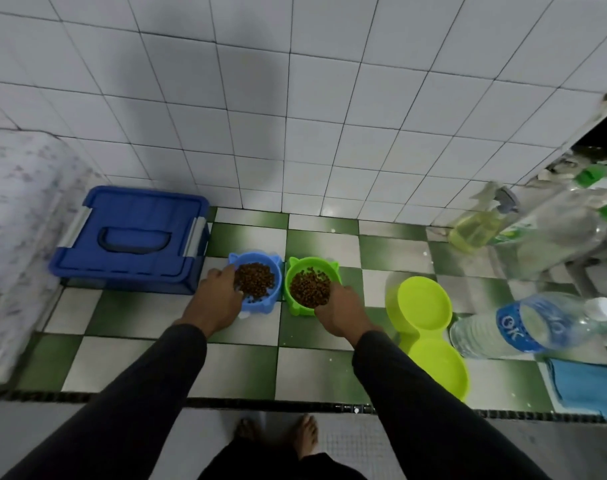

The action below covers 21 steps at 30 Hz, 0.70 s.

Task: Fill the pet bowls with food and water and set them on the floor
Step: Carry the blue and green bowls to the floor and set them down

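Note:
Two cat-eared bowls full of brown kibble stand side by side on a green-and-white tiled ledge (316, 365). My left hand (219, 299) grips the near left rim of the blue bowl (272, 271). My right hand (340, 311) grips the near right rim of the green bowl (295, 271). To the right lies a lime-green double bowl (423, 306), which looks empty of kibble. A clear water bottle (523, 327) with a blue label and white cap stands beside it.
A blue lidded plastic box (132, 237) sits left of the bowls against the white tiled wall. A spray bottle (475, 226) and large clear bottles (554, 233) crowd the right. A blue cloth (589, 386) lies at the near right. My bare feet (305, 434) stand on the lower floor.

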{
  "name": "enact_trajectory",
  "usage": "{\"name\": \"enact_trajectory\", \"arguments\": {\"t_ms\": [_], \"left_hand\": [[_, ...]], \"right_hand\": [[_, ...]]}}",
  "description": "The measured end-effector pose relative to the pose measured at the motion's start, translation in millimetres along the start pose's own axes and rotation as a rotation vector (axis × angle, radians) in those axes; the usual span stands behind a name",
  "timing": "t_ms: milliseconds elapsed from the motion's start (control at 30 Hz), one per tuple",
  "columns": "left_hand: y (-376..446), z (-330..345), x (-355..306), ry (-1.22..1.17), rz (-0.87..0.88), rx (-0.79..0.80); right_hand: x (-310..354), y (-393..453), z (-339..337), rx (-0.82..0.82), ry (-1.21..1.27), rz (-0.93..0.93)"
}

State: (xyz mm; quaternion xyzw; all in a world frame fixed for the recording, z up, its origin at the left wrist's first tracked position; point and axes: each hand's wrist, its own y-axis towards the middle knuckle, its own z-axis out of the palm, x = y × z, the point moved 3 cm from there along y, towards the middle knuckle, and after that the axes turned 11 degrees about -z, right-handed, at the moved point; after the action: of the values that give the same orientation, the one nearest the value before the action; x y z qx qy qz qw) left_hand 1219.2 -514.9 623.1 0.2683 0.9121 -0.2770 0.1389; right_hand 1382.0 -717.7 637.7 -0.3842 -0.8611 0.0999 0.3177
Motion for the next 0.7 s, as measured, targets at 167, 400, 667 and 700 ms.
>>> {"name": "enact_trajectory", "arguments": {"t_ms": [167, 400, 667, 700], "left_hand": [[4, 7, 8, -0.104, -0.044, -0.003], [15, 17, 20, -0.193, -0.066, -0.016], [27, 23, 25, -0.236, -0.081, -0.027], [28, 24, 25, -0.237, -0.081, -0.027]], "right_hand": [[-2, 9, 13, -0.034, 0.104, 0.079], [-4, 23, 18, -0.123, 0.166, 0.154], [-17, 37, 25, -0.121, 0.199, 0.215], [-18, 38, 25, -0.123, 0.205, 0.221]]}}
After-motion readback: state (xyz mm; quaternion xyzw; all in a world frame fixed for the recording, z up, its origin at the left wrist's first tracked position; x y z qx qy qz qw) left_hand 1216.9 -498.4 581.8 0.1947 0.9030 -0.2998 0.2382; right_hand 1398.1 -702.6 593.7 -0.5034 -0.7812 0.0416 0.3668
